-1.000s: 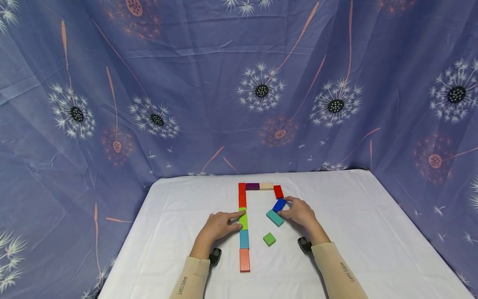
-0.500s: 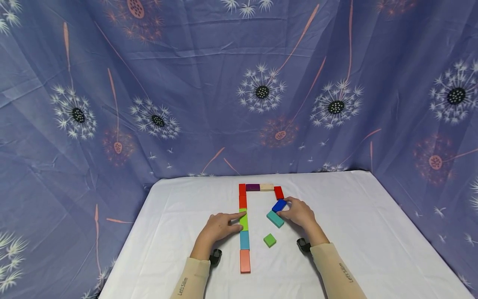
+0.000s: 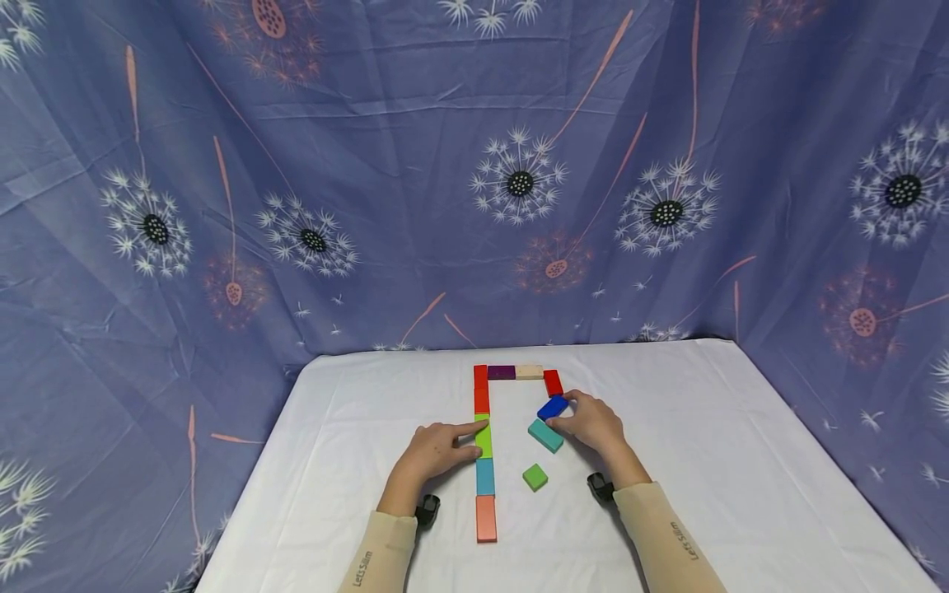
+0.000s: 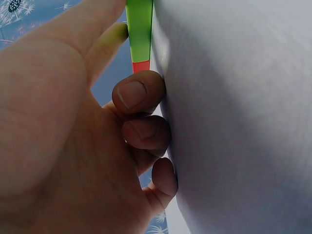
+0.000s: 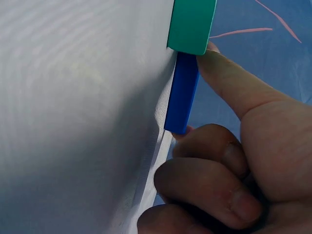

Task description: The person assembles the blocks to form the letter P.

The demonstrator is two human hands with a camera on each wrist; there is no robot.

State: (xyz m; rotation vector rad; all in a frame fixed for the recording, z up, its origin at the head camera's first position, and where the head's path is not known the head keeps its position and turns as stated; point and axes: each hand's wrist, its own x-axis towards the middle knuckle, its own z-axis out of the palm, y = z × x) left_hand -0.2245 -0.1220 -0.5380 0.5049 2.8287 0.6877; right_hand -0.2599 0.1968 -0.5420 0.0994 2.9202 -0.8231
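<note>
In the head view my left hand [image 3: 432,450] rests at the lime green block [image 3: 483,436], its index finger and thumb touching the top; the other fingers curl under in the left wrist view. My right hand [image 3: 593,424] pinches a dark blue block [image 3: 552,408] between thumb and index finger, low on the cloth. That block lies slanted. A teal block [image 3: 545,436] lies against its near end, close to my right thumb. Just beyond the blue block is a tilted red block [image 3: 553,382]. In the right wrist view the blue block [image 5: 182,92] stays on the cloth.
A straight column holds two red blocks, the lime one, a light blue block [image 3: 485,477] and a salmon block [image 3: 485,519]. Purple [image 3: 501,372] and cream [image 3: 530,372] blocks run right from its far end. A green square block [image 3: 535,477] lies alone on the white tablecloth [image 3: 356,387].
My right hand has turned the blue block so that it slants more toward sideways, its near end shifting slightly left. The left hand keeps its place on the lime block.
</note>
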